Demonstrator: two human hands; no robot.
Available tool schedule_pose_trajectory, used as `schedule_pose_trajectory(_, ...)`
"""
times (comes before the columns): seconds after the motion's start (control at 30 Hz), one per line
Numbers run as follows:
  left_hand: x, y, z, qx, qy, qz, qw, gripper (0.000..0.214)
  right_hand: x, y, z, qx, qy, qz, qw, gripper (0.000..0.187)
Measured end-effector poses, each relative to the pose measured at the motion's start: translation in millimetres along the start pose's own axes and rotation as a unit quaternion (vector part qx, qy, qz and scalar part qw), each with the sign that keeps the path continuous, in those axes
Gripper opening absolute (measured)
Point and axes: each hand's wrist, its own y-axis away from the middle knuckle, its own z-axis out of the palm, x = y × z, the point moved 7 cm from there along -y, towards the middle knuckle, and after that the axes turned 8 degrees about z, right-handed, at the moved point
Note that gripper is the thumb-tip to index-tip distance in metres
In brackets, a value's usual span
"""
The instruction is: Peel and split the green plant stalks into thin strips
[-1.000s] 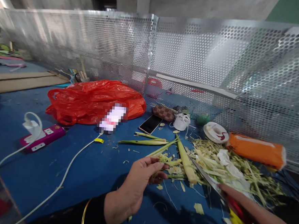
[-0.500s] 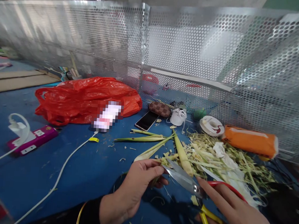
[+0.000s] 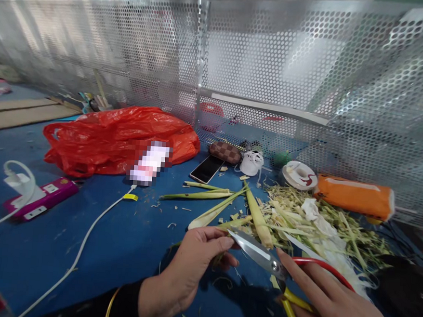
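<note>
My left hand (image 3: 192,268) pinches a small piece of green-yellow leaf just above the blue tabletop (image 3: 129,239). In my right hand (image 3: 335,307) are scissors (image 3: 262,256) with red and yellow handles, blades spread, the tips almost touching my left fingertips. Just beyond the hands lie long pale green leaf strips (image 3: 209,197) and a heap of leaf trimmings (image 3: 322,229).
A red plastic bag (image 3: 119,137) lies at the back left. A phone (image 3: 207,169), a checkered pouch (image 3: 225,152), a white spool (image 3: 299,175) and an orange packet (image 3: 355,197) sit along a perforated metal screen (image 3: 240,64). A purple power strip (image 3: 40,197) and white cable (image 3: 82,251) are at the left.
My right hand brought the scissors in from the right, blades opening toward my left fingertips. The left hand kept its pinch and barely moved.
</note>
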Motion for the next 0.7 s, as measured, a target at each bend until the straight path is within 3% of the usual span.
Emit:
schedule_pose_trajectory(0.3,-0.1,0.8,0.5,-0.008,0.001,-0.005,1.0,0.016,2.6,8.0,8.5,-0.014,0.002,-0.013,1.0,0.043)
schedule_pose_trajectory(0.43,1.7,-0.1,-1.4,0.0,0.008,-0.01,1.0,0.017,18.4,11.8,12.0,-0.043,-0.051,0.068,0.995,0.049)
schedule_pose_trajectory(0.53,3.1,-2.3,-3.6,0.005,0.021,-0.005,1.0,0.019,33.3,10.9,4.6,-0.026,-0.061,0.131,0.989,0.055)
schedule_pose_trajectory(0.7,4.4,-5.2,-6.3,0.007,0.049,0.001,0.999,0.023,43.4,6.8,-5.6,-0.027,-0.066,0.114,0.991,0.045)
